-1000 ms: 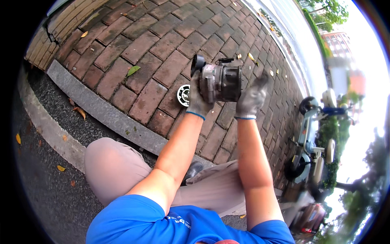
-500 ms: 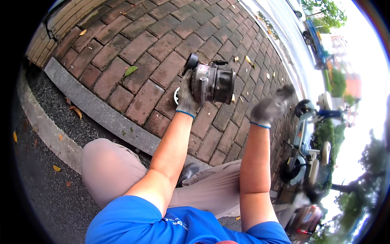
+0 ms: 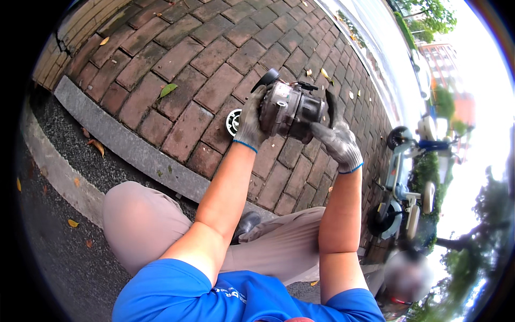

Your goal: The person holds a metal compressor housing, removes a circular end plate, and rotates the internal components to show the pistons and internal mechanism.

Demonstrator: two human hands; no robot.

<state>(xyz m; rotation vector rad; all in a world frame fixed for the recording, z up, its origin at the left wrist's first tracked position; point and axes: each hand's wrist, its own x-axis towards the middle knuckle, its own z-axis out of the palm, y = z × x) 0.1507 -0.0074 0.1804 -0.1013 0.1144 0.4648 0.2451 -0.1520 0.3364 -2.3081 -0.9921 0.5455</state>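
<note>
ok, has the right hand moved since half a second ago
Yes: judged against the green leaf, the right hand has moved left, toward the dark machine part in the left hand.

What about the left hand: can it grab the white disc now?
Probably not: the left hand is occupied holding the metal housing, though the white disc just left of it looks mostly uncovered.

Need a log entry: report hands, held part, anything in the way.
Left hand gripping grimy cylindrical metal unit. Right hand spread at its right end, contact unclear. White-rimmed disc on brick paving beside left hand, clear of unit.
</note>
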